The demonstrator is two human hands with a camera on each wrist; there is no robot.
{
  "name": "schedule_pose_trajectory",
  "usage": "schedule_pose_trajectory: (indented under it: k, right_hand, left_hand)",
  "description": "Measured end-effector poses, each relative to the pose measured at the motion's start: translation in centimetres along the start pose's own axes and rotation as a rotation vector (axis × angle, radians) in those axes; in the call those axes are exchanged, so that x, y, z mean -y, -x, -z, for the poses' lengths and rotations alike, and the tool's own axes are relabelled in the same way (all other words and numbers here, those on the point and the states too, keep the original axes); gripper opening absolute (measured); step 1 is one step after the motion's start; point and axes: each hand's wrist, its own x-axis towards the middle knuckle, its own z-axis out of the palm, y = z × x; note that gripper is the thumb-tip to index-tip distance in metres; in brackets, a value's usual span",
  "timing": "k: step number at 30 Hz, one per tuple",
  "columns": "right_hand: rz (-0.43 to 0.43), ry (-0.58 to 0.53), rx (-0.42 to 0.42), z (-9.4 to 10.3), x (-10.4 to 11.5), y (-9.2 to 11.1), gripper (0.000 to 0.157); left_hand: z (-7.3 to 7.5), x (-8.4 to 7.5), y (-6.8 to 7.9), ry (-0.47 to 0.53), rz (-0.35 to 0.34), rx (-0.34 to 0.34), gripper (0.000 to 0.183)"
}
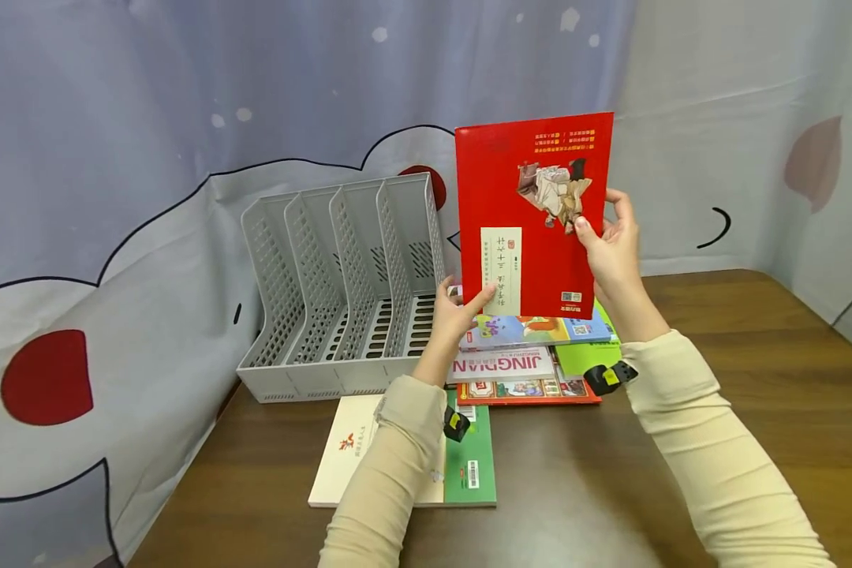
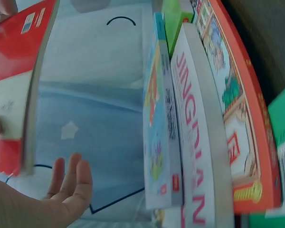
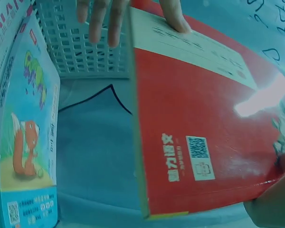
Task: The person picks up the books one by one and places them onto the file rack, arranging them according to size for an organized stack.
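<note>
A red book (image 1: 532, 189) with a cream label and a figure drawing is held up, tilted, above the stack of books. My right hand (image 1: 614, 244) grips its right edge, thumb on the cover and fingers behind. At the lower left corner, my left hand (image 1: 457, 315) has its thumb over the label. The left fingers (image 2: 73, 183) stand extended and apart from the book's back in the left wrist view. In the right wrist view, the label (image 3: 194, 47) lies under the left thumb, with the left fingers past the spine edge.
A grey slotted file rack (image 1: 341, 276) stands at the back left. Beside it are stacked books, including a JINGDIAN book (image 1: 504, 364), a blue fox book (image 3: 26, 123) and a red-edged book (image 1: 525, 392). A cream and green book (image 1: 472, 473) lies in front on the wooden table (image 1: 767, 379).
</note>
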Motion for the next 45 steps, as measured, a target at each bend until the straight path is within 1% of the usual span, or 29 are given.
schedule_pose_trajectory:
  k: [2, 4, 5, 7, 8, 10, 11, 12, 13, 16, 20, 22, 25, 27, 29, 32, 35, 38, 41, 43, 45]
  right_hand:
    - [0.018, -0.063, -0.048, -0.5, -0.3, -0.1, 0.031]
    - [0.034, -0.131, -0.091, -0.9, -0.6, 0.0, 0.031]
    - [0.034, -0.165, -0.111, -1.1, -0.8, 0.0, 0.030]
    - [0.028, -0.217, -0.144, -1.4, -1.1, 0.1, 0.030]
    - [0.027, -0.237, -0.159, -1.6, -1.3, 0.2, 0.029]
    - [0.019, -0.250, -0.178, -1.8, -1.6, 0.3, 0.028]
    - [0.011, -0.252, -0.185, -1.9, -1.7, 0.5, 0.028]
    - [0.006, -0.254, -0.191, -1.9, -1.8, 0.5, 0.028]
    - [0.003, -0.251, -0.198, -1.9, -1.9, 0.6, 0.028]
    - [-0.011, -0.261, -0.211, -1.8, -2.2, 0.8, 0.029]
    - [0.007, -0.250, -0.207, -1.7, -2.7, 0.8, 0.031]
    - [0.013, -0.227, -0.199, -1.6, -3.2, 0.8, 0.032]
    - [-0.008, -0.202, -0.176, -1.7, -3.9, 1.1, 0.033]
    - [-0.027, -0.189, -0.150, -1.6, -4.3, 1.3, 0.034]
    - [-0.035, -0.178, -0.118, -1.3, -4.6, 1.5, 0.037]
    - [-0.033, -0.148, -0.084, -0.6, -4.7, 1.7, 0.047]
    - [-0.031, -0.118, -0.081, 0.5, -4.5, 1.9, 0.064]
    - [-0.023, -0.068, -0.125, 1.5, -4.3, 1.9, 0.073]
    - [-0.012, -0.020, -0.158, 2.5, -4.0, 1.9, 0.072]
    - [-0.006, 0.041, -0.144, 3.0, -3.8, 1.7, 0.069]
    - [-0.019, 0.127, -0.083, 3.5, -3.6, 1.4, 0.066]
  left_hand:
    - [-0.3, 0.0, 0.0, 0.048, 0.023, -0.005, 0.082]
    - [-0.7, -0.1, 0.1, 0.141, 0.056, 0.011, 0.074]
    - [-1.0, -0.1, 0.1, 0.207, 0.064, 0.023, 0.067]
    - [-1.7, -0.3, 0.2, 0.381, 0.064, 0.043, 0.051]
    - [-2.1, -0.5, 0.1, 0.471, 0.064, 0.038, 0.044]
    - [-2.6, -0.8, -0.2, 0.629, 0.029, 0.023, 0.030]
    - [-2.8, -1.0, -0.3, 0.688, 0.011, 0.008, 0.026]
    - [-2.9, -1.2, -0.4, 0.731, -0.003, -0.009, 0.024]
    - [-3.0, -1.4, -0.5, 0.752, -0.015, -0.029, 0.023]
    - [-3.0, -1.9, -0.7, 0.785, -0.052, -0.068, 0.023]
    - [-2.9, -2.2, -1.1, 0.791, -0.074, -0.117, 0.026]
    - [-2.8, -2.1, -1.3, 0.792, -0.068, -0.150, 0.027]
    - [-2.3, -1.9, -1.3, 0.778, -0.060, -0.196, 0.028]
    - [-1.9, -1.9, -1.2, 0.751, -0.056, -0.225, 0.029]
    - [-1.5, -2.0, -1.0, 0.724, -0.067, -0.238, 0.030]
    - [-1.0, -2.3, -1.0, 0.689, -0.090, -0.241, 0.031]
    - [-0.5, -2.6, -1.0, 0.651, -0.120, -0.241, 0.031]
    - [0.6, -2.8, -0.8, 0.571, -0.139, -0.251, 0.032]
    - [2.4, -2.8, -0.4, 0.457, -0.143, -0.264, 0.032]
    - [3.7, -2.8, -0.1, 0.383, -0.141, -0.267, 0.032]
    - [4.8, -2.9, 0.0, 0.324, -0.149, -0.255, 0.033]
